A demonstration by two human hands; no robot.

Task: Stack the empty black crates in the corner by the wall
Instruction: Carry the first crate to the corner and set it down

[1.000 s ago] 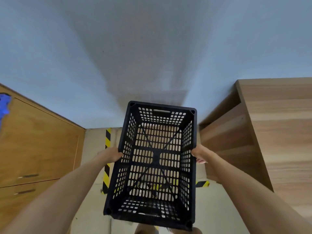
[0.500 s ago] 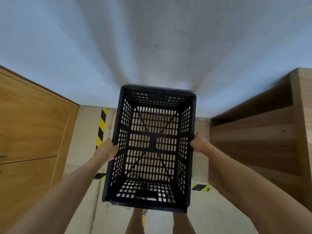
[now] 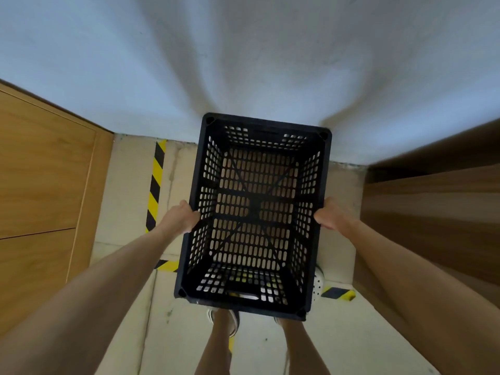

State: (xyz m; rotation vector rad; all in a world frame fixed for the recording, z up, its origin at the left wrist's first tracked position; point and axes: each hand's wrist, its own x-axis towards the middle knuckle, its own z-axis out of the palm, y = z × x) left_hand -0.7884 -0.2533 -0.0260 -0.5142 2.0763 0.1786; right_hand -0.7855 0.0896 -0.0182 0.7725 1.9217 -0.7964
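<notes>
Crate (black, unlabelled) gripped by left hand and right hand.

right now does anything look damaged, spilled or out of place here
Nothing stands out. The black crate is empty and looks intact, held level by the left hand and right hand on its long sides, above the bare floor by the wall.

- The black crate hides most of the floor beneath it; whether its base touches the floor cannot be told.
- The fingers of the left hand and right hand are hidden behind the crate's rim.
- The feet are largely covered by the crate.
- Both forearms run off the bottom edge.
</notes>
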